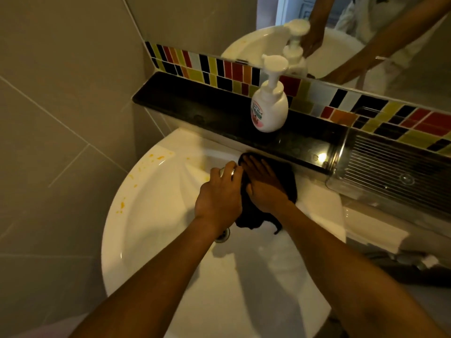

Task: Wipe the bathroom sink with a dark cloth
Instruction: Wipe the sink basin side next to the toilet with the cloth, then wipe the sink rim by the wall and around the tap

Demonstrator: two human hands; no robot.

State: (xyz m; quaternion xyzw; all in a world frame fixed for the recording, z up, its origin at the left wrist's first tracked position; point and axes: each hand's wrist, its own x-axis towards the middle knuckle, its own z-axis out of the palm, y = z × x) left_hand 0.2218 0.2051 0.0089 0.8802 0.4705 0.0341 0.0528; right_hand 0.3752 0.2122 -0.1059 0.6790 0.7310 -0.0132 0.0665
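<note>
The white bathroom sink (117, 228) fills the middle of the view, with orange stains (122, 204) along its left rim. A dark cloth (289, 184) lies on the sink's back deck, up against the black ledge, and its lower end hangs into the bowl. My right hand (263, 185) presses flat on the cloth with fingers stretched toward the ledge. Just left of it and touching it, my left hand (219, 195) curls around a metal tap (228, 170), of which only a sliver shows between the fingers.
A white pump soap bottle (269, 107) stands on the black ledge (195, 103) behind the sink. To the right is a ribbed metal rack (390, 167). The drain (223, 234) shows under my left wrist. A tiled wall closes the left side, and a mirror (341, 32) hangs above.
</note>
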